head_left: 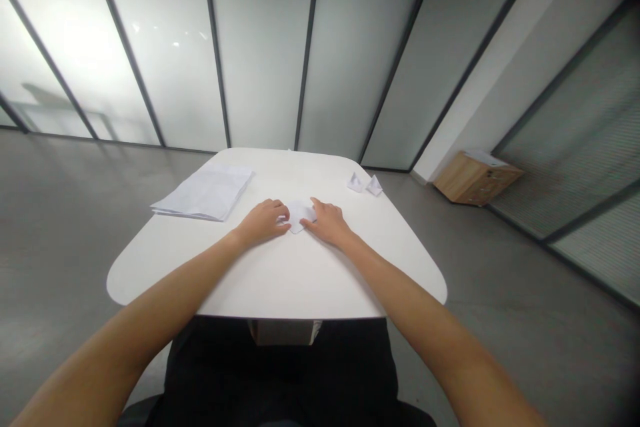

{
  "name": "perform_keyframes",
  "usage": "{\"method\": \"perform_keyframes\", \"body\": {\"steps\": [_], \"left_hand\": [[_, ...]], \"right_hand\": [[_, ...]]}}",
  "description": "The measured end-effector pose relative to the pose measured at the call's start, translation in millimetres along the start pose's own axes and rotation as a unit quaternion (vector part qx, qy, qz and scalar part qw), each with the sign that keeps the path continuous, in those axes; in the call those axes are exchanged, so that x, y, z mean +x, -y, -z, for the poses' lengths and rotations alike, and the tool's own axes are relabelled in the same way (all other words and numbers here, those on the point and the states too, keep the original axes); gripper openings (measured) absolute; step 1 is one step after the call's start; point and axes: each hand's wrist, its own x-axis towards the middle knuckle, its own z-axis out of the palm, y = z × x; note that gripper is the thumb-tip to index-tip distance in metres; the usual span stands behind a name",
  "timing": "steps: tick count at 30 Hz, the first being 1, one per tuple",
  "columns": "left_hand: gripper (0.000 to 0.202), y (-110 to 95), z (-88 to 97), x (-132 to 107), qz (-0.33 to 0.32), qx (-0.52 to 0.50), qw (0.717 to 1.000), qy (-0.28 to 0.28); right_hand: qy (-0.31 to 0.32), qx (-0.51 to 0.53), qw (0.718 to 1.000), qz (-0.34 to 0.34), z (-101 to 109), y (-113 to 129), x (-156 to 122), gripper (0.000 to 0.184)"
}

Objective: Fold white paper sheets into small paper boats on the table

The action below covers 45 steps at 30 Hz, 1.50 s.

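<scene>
My two hands are both on the table, close together, with one piece of folded paper between them. My left hand [263,221] is curled over the paper's left side, and my right hand [327,223] comes in from the other side, its fingers [310,221] lying against the right side. Both hands are partly closed and touching the folded paper [299,216], but I cannot tell whether either one is actually pinching it or only pressing on it. The paper's lower point pokes out between my hands, toward me.

Left of my left hand, just beyond reach of its knuckles, lies one stack of paper [203,193], close to the table's left edge. Ahead of my right hand and a little to its right sit two small folded pieces [365,183], just apart from each other and near the far right edge.

The table [285,287] is white with rounded corners. Its near edge lies well behind my wrists, and its far edge well ahead of my fingertips, so I have room to move forward and back. Beyond the right edge, well off on the floor, stands one wooden cabinet [475,178].
</scene>
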Motion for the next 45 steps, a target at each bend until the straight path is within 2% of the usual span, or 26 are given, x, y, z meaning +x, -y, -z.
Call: {"method": "perform_keyframes", "body": {"steps": [3,6,9,12,14,16,20,24,28,30,31,34,36,37,39,41,43,45], "left_hand": [[0.020,-2,1.5,0,-0.008,-0.025,1.000,0.009],[0.023,-3,2.1,0,-0.004,-0.044,0.999,0.010],[0.027,-2,0.6,1,0.039,-0.107,0.994,0.001],[0.032,1,-0.4,4,0.091,-0.212,0.973,-0.005],[0.040,1,0.8,6,0.119,-0.303,0.945,-0.002],[0.048,0,3.6,6,0.144,-0.400,0.905,0.010],[0.051,-5,8.4,5,0.142,-0.536,0.831,0.037],[0.045,-8,2.4,8,0.170,-0.567,0.806,0.010],[0.035,0,-7.1,11,0.184,-0.600,0.778,-0.042],[0.038,7,-9.5,11,0.198,-0.578,0.790,-0.057],[0.043,11,-10.0,10,0.205,-0.549,0.808,-0.059],[0.062,21,-9.7,7,0.211,-0.374,0.903,-0.032],[0.054,25,-9.1,4,0.175,-0.217,0.960,-0.005],[0.047,25,-8.8,3,0.145,-0.150,0.978,0.003],[0.036,26,-8.6,2,0.084,-0.058,0.995,0.000],[0.033,26,-8.2,0,0.050,-0.008,0.999,-0.019],[0.030,26,-7.0,0,0.033,0.015,0.999,-0.030],[0.029,27,-5.0,0,0.002,0.009,1.000,-0.003]], "right_hand": [[-0.025,0.100,0.994,-0.035,-1,-1,4,0.061],[-0.049,0.230,0.971,-0.047,-2,-1,7,0.063],[-0.043,0.328,0.944,-0.004,-3,-1,7,0.068],[-0.030,0.378,0.923,0.060,0,5,4,0.074],[-0.033,0.387,0.915,0.105,4,10,1,0.076],[-0.033,0.383,0.910,0.155,9,17,-4,0.078],[-0.008,0.343,0.909,0.235,21,30,-13,0.082],[-0.004,0.252,0.937,0.244,27,37,-17,0.083],[-0.046,0.191,0.953,0.233,26,34,-14,0.080],[-0.064,0.176,0.956,0.224,23,28,-11,0.078],[-0.066,0.171,0.959,0.217,21,25,-9,0.076],[-0.024,0.153,0.969,0.190,16,17,-6,0.068],[0.018,0.145,0.974,0.174,12,14,-5,0.064],[0.036,0.143,0.975,0.167,11,12,-5,0.062],[0.054,0.142,0.976,0.157,8,11,-4,0.062],[0.058,0.143,0.977,0.150,7,9,-4,0.063],[0.055,0.143,0.977,0.147,7,9,-3,0.061],[0.052,0.141,0.977,0.150,7,9,-3,0.056]]}}
